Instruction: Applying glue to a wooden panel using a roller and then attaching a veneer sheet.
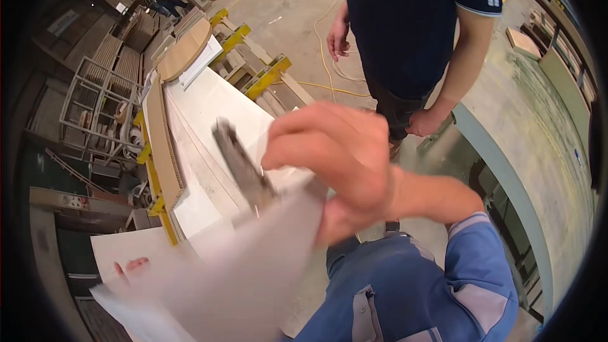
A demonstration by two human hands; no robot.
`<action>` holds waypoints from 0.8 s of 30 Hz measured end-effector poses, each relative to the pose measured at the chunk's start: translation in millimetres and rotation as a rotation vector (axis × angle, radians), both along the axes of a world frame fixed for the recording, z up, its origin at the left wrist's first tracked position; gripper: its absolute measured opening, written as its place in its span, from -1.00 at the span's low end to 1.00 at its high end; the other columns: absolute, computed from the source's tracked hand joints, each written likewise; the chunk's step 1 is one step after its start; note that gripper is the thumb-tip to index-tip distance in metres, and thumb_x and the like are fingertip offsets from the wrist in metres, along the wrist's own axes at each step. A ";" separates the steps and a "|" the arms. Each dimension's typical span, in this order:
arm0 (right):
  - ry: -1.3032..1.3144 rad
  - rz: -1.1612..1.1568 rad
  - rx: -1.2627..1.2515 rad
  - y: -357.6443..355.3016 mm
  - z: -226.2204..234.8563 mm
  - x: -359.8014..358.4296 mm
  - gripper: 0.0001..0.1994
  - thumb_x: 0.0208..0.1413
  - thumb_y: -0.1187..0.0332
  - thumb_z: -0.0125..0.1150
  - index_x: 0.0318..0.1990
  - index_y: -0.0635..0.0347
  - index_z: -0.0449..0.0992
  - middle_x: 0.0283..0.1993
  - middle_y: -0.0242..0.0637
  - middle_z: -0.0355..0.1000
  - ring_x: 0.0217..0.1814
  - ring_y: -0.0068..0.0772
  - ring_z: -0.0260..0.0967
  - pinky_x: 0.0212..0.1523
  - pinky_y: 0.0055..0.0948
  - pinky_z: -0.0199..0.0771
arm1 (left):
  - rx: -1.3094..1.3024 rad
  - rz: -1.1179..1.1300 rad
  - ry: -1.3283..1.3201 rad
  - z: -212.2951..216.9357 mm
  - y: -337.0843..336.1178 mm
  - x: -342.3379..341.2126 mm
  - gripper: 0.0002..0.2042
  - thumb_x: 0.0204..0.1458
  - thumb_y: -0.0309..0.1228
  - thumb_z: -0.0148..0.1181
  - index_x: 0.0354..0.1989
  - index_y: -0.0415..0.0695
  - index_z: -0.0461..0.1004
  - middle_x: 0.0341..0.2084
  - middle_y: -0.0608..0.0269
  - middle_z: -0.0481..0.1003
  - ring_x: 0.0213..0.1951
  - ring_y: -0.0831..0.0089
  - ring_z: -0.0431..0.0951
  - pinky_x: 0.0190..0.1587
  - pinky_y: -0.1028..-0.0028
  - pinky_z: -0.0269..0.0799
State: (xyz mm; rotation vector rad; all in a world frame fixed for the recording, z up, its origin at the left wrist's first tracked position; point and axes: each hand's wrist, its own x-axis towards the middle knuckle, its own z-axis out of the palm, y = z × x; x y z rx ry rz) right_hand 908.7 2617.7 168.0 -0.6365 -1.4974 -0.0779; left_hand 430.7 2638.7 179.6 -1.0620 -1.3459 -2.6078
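My right hand (339, 161) is raised mid-picture, blurred by motion, with its fingers curled closed at the upper edge of a pale white sheet (253, 272). The sheet hangs down toward the lower left and is smeared too. Just left of my fingers is a slim grey tool (237, 158), metal by its look. Its kind is unclear, and whether my hand touches it I cannot tell. Small reddish patches (132, 266) show on a second white piece (114, 247) at the lower left; what they are is unclear. No part of my left hand can be made out.
A long bench (221, 98) carries white panels and a rounded wooden board (187, 50), with yellow brackets (269, 77) along its side. A co-worker (405, 31) in dark clothes stands close ahead. A large greenish table (538, 107) lies right; a yellow hose (323, 25) crosses the floor.
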 end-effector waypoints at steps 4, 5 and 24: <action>0.290 0.017 0.019 -59.2 -20.3 -16.9 -0.64 -0.16 0.25 0.43 -0.21 0.13 0.47 -0.26 -0.24 0.45 -0.31 -0.26 0.46 -0.36 -0.29 0.51 | 0.018 -0.064 0.076 18.9 -12.5 29.5 -0.22 0.13 0.28 -0.49 0.18 -0.17 0.28 0.10 0.03 0.32 0.14 0.10 0.30 0.25 0.05 0.16; 0.318 0.059 0.012 -72.2 -19.0 -26.5 -0.66 -0.14 0.25 0.42 -0.20 0.10 0.47 -0.27 -0.27 0.44 -0.26 -0.27 0.45 -0.29 -0.23 0.52 | 0.016 -0.088 0.096 22.9 -11.1 34.8 -0.23 0.13 0.27 -0.48 0.17 -0.17 0.28 0.09 0.04 0.32 0.13 0.10 0.30 0.24 0.05 0.17; 0.430 0.053 0.047 -66.1 20.3 -45.4 -0.79 0.05 0.22 0.27 -0.23 0.13 0.53 -0.31 -0.41 0.41 -0.35 -0.36 0.34 -0.37 -0.38 0.28 | 0.042 -0.332 0.247 65.5 -23.1 113.3 -0.40 0.20 0.07 -0.29 0.08 -0.24 0.34 -0.06 0.06 0.42 0.01 0.20 0.39 0.09 0.22 0.31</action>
